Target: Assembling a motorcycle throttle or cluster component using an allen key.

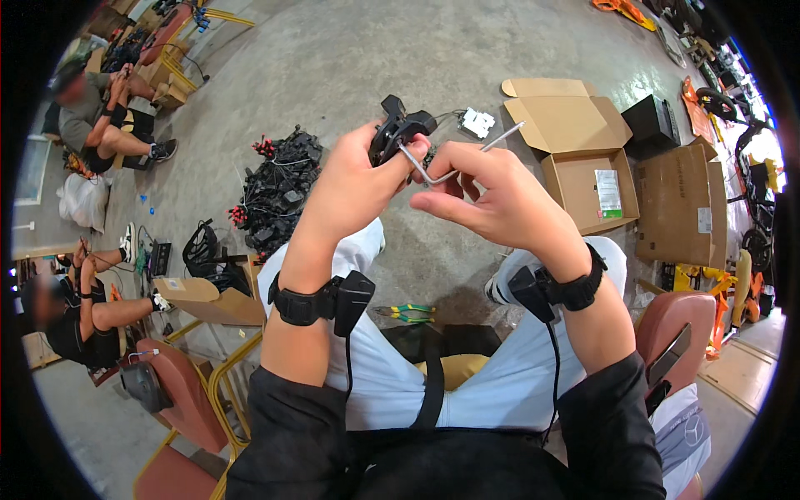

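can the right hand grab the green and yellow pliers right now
Probably not straight away: the right hand is holding a silver hex key. Nothing seems to cover the pliers, though, so with that hand free the way down looks open.

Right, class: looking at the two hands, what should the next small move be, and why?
Probably a slight turn of the bent silver metal hex key with the right hand: its short end appears to meet the black plastic part gripped by the left hand.
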A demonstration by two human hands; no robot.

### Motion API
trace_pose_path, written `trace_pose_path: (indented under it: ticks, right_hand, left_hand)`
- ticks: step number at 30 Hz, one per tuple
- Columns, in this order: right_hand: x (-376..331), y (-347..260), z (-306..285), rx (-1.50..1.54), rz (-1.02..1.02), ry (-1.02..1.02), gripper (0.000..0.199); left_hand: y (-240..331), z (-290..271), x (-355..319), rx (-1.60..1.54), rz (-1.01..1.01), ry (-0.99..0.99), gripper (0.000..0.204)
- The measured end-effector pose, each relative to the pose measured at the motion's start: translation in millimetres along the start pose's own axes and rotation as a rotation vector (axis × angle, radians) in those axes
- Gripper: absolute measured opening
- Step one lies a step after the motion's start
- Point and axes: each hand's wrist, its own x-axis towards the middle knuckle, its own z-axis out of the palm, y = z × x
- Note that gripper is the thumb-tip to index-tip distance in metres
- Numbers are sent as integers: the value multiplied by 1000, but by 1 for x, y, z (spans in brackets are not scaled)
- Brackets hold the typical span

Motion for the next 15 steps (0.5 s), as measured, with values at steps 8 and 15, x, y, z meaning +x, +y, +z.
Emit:
trace_pose_path:
  ticks: [8,15]
  right_hand:
    - [-11,-10,24,605,226,48,22]
    - [-31,-42,61,948,308,-5,34]
  left_hand:
    - [-3,10,-26,-273,166,35,17]
    - [-21,18,-74,-438,212,263,16]
